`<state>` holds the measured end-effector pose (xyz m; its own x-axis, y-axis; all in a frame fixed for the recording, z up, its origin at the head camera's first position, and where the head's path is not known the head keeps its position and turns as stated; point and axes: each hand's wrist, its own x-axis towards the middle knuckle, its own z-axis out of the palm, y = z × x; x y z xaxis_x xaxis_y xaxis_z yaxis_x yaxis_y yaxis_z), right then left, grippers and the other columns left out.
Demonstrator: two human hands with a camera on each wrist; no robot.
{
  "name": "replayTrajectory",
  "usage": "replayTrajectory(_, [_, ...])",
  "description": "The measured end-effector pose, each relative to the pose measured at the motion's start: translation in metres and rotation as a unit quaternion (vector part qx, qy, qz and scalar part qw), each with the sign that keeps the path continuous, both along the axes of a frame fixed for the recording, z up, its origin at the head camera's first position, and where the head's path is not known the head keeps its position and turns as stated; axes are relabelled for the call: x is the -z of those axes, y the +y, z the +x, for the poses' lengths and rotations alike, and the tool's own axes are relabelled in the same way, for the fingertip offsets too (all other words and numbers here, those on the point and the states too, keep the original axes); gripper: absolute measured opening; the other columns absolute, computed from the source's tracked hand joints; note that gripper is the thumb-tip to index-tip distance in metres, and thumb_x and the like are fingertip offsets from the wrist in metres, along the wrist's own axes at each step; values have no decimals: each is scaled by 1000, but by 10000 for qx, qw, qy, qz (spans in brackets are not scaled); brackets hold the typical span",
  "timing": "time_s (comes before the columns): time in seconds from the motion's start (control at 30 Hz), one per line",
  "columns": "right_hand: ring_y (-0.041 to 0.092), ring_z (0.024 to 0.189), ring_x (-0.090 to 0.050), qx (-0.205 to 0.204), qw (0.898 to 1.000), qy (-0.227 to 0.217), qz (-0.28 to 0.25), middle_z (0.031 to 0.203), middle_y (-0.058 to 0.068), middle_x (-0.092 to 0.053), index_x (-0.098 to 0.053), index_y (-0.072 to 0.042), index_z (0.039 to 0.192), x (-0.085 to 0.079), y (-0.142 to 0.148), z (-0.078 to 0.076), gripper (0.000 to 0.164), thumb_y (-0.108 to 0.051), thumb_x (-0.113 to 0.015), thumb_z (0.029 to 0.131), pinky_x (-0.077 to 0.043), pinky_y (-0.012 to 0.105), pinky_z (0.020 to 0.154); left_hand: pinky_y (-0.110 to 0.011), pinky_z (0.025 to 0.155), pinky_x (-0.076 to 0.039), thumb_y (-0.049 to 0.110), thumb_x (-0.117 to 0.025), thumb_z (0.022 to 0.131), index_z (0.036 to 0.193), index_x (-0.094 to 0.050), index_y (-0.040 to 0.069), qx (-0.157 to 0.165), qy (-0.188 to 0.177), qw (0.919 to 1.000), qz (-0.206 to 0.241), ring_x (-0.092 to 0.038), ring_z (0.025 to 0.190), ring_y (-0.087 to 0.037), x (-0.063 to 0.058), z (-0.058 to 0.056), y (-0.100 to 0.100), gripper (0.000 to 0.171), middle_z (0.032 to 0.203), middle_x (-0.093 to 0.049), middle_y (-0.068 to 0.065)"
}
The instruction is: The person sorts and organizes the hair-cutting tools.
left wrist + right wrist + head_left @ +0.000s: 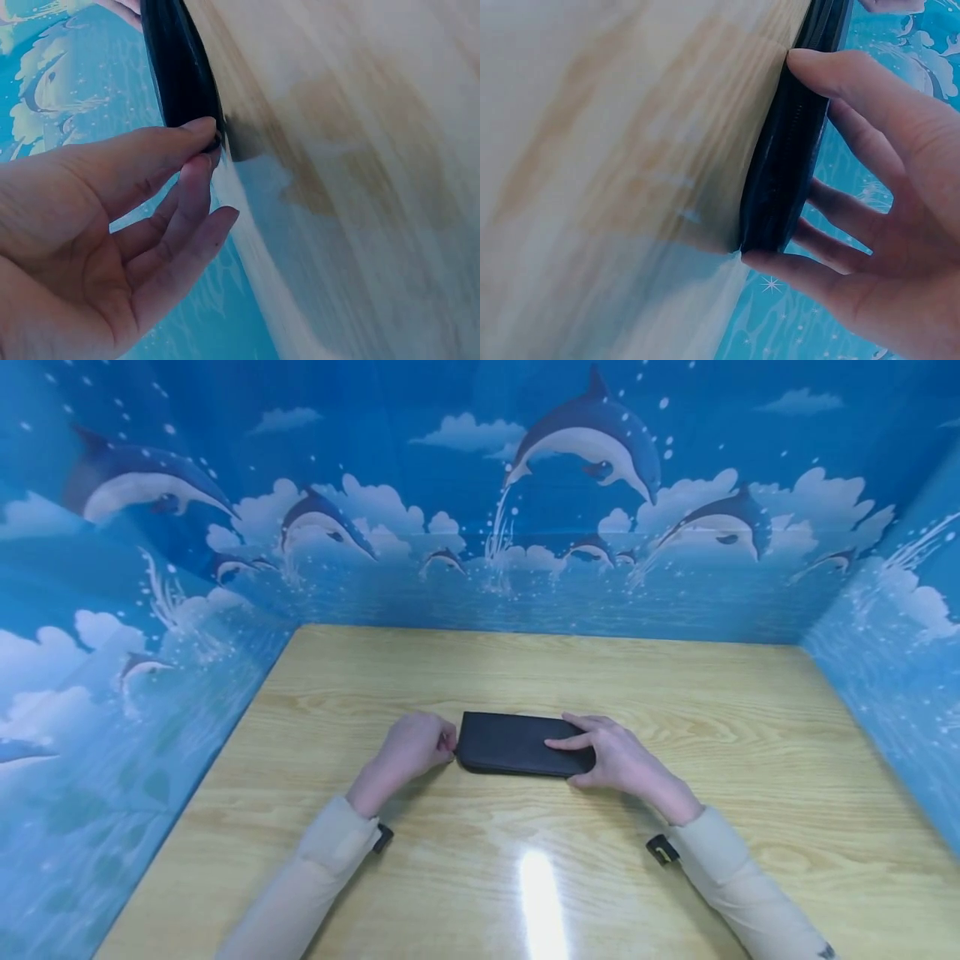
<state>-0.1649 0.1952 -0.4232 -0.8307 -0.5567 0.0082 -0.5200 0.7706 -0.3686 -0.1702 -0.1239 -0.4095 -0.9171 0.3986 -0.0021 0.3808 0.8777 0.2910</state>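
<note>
A flat black zip wallet (517,743) lies on the wooden table, its long side running left to right. At its left end the left hand (417,745) pinches a small dark piece at the corner, which looks like the zipper pull (214,142), between thumb and forefinger. The other left fingers curl loosely below, holding nothing. Around the right end, the right hand (617,755) grips the wallet, thumb on the near edge and fingers spread over the top and far side. A zipper line along the wallet's edge (784,150) shows in the right wrist view.
The light wood table (675,693) has a bright glare patch near its front. Blue cloth walls (480,585) printed with dolphins and clouds close off the back and both sides. Small dark devices (662,850) are worn at both wrists.
</note>
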Motion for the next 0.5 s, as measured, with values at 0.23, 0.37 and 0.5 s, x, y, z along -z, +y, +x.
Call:
replayTrajectory(0.23, [48, 138, -42, -16, 10000, 37, 26, 156, 18, -44, -70, -24, 131, 0, -1, -1, 63, -21, -91, 73, -39, 67, 107, -26, 67, -56, 4, -82, 79, 81, -77, 14, 112, 70, 9995, 270, -63, 69, -10, -3, 8, 1, 12, 79, -72, 2])
replayTrajectory(0.37, [48, 138, -43, -48, 9999, 104, 20, 155, 19, -45, -70, -24, 131, 0, -1, -1, 63, -21, -92, 72, -39, 67, 107, -27, 69, -56, 6, -84, 79, 81, -77, 15, 52, 19, 9992, 392, -64, 69, -9, -4, 12, 1, 11, 79, -73, 3])
replayTrajectory(0.5, [48, 138, -43, -85, 9999, 134, -6, 155, 19, -45, -70, -23, 131, -1, 0, -2, 63, -20, -92, 72, -39, 67, 107, -26, 67, -55, 9, -87, 77, 80, -77, 15, 103, 90, 9990, 420, -63, 67, -7, -4, 15, 2, 12, 77, -73, 4])
